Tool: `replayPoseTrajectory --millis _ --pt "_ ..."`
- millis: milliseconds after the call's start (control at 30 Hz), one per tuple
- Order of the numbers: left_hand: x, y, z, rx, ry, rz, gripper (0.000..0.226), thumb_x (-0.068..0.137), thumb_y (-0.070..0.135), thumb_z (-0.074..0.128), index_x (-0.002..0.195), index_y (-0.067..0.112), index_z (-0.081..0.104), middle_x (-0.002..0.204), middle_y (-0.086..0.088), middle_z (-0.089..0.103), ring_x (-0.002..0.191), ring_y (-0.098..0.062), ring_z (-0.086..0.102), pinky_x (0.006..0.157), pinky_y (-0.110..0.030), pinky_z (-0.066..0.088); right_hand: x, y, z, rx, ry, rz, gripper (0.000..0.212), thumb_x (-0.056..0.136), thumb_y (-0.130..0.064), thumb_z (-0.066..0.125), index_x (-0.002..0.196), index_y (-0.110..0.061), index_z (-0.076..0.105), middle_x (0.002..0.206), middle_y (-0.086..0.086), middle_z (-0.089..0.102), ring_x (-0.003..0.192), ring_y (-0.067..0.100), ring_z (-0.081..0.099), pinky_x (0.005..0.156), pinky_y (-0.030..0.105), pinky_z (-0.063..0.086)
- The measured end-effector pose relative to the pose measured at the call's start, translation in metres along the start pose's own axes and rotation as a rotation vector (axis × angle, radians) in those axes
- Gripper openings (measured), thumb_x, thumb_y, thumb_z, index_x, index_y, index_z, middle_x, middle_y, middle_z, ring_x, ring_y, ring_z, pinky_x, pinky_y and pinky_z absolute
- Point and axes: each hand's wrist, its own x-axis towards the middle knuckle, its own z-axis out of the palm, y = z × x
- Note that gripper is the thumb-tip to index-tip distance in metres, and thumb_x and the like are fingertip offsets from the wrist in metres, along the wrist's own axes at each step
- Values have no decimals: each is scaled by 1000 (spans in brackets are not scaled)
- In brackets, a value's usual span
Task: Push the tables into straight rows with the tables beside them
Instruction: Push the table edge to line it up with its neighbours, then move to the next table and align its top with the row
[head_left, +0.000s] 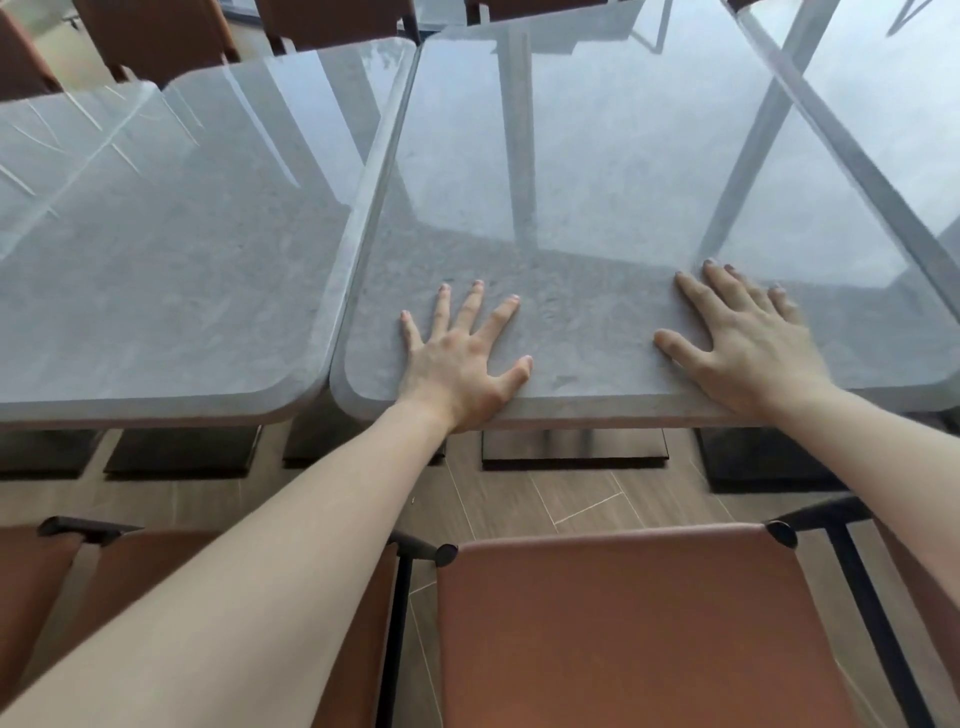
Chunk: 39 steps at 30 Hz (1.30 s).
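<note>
Grey stone-look middle table (597, 182) sits just beside the left table (171, 249), edges nearly touching, while the left hand (462, 364) and right hand (748, 343) press flat on its near edge, fingers spread and grasping nothing, above a brown chair (623, 623).

We saw two bare forearms with no sleeves, no watch, no rings and no gloves, a left hand (460, 364) and right hand (743, 343) both uncovered, short fingernails carrying what looked like a pale polish, and the right hand slightly blurred at its outer fingers.
</note>
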Motion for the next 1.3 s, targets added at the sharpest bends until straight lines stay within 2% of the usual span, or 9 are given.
replayPoseTrajectory --millis 367,533,667,767,900,1000,1100,1167,1300 --pt "-2 0 -2 -57 47 1 69 94 65 38 157 47 16 171 4 4 157 -28 -5 119 -69 -4 -26 -22 2 76 42 171 62 105 -52 21 162 -32 13 171 -3 6 158 15 2 128 43 0" --pt "-2 -1 -4 -78 53 -14 65 96 63 37 157 49 16 171 6 5 157 -26 -5 120 -67 -5 -60 -37 -3 79 -63 191 60 108 -44 20 163 -25 3 171 3 -5 158 19 -6 127 41 -4" --pt "-5 3 -11 -62 -64 -60 64 98 64 28 157 51 7 171 9 -6 156 -24 -14 120 -64 -10 -91 -37 -35 120 -287 173 73 103 -41 48 164 -23 11 172 5 3 158 21 3 126 41 12" --pt "-14 22 -18 -104 -133 -165 60 104 58 21 159 46 0 170 7 -12 156 -25 -17 122 -62 -8 -128 -48 -64 327 -388 218 63 100 -35 53 158 -20 33 168 6 20 154 23 23 121 37 27" --pt "-50 47 -27 -101 -195 -257 65 105 57 28 162 32 8 171 -1 -4 157 -29 -6 124 -56 6 -184 -47 -107 538 -263 228 51 101 -30 55 151 -26 46 161 -4 36 146 14 36 107 23 32" --pt "-67 61 -51 -226 -321 -272 58 104 57 35 149 22 44 162 -6 34 148 -30 31 118 -47 31 -220 -38 -146 750 -169 313 42 102 -29 56 144 -32 52 144 -7 54 137 11 46 100 24 35" --pt "-96 107 -98 -545 -333 -96 39 108 39 42 129 13 63 135 0 59 133 -25 51 98 -28 38 -254 -31 -195 946 -39 392 34 101 -24 57 134 -32 61 126 -15 63 127 6 53 104 27 41" --pt "-115 147 -135 -707 -288 47 29 107 31 47 120 13 67 124 -1 64 123 -21 56 90 -25 36 -276 -22 -229 1046 59 429 29 101 -21 58 128 -31 65 121 -17 65 122 5 57 111 38 44" --pt "-149 224 -211 -946 -194 216 20 100 41 56 106 30 72 114 10 70 117 -11 60 96 -31 42 -329 6 -290 1154 250 453 25 101 -21 58 121 -32 68 115 -17 69 112 2 65 106 36 50"
